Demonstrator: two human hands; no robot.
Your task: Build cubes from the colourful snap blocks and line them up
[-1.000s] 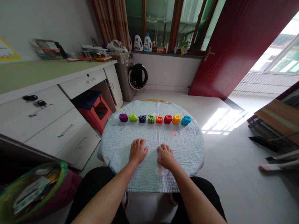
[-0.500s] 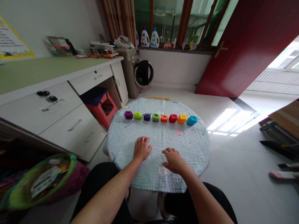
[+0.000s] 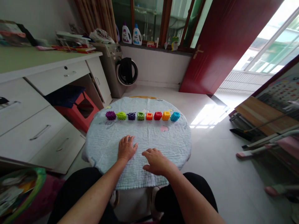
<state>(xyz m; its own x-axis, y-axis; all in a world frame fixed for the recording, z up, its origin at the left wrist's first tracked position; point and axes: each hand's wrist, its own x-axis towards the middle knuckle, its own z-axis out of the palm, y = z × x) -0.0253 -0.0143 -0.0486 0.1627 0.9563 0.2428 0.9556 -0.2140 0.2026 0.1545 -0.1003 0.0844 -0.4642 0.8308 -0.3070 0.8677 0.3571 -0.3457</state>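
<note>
Blocks (image 3: 140,116), eight in number and bumpy in texture, are aligned in one row across the far half of the oval-looking, cloth-covered tabletop (image 3: 102,140). From the left side of the tabletop to its right side, the order is: purple block (image 3: 110,115), lime block (image 3: 121,115), indigo block (image 3: 131,116), green block, orange block (image 3: 149,116), red block (image 3: 158,115), yellow block (image 3: 166,115), blue block (image 3: 175,116). Both hands are located over the near half of the tabletop, apart from the row. The left hand (image 3: 126,149) is palm down left of the tabletop's centre, with relaxed, slightly parted fingers and no object in its grasp. The right hand (image 3: 156,160) is similarly unloaded at the tabletop's near middle, with its fingers extended and its thumb separated; whether it contacts the tabletop cannot be determined. Surrounding items are positioned as follows: a red stool (image 3: 90,116) to the left of the tabletop; a washing machine (image 3: 112,67) with its round door ajar, beyond the tabletop's far left side; a red door (image 3: 210,46), beyond its far right side; a basket (image 3: 44,189), off its near left side.
</note>
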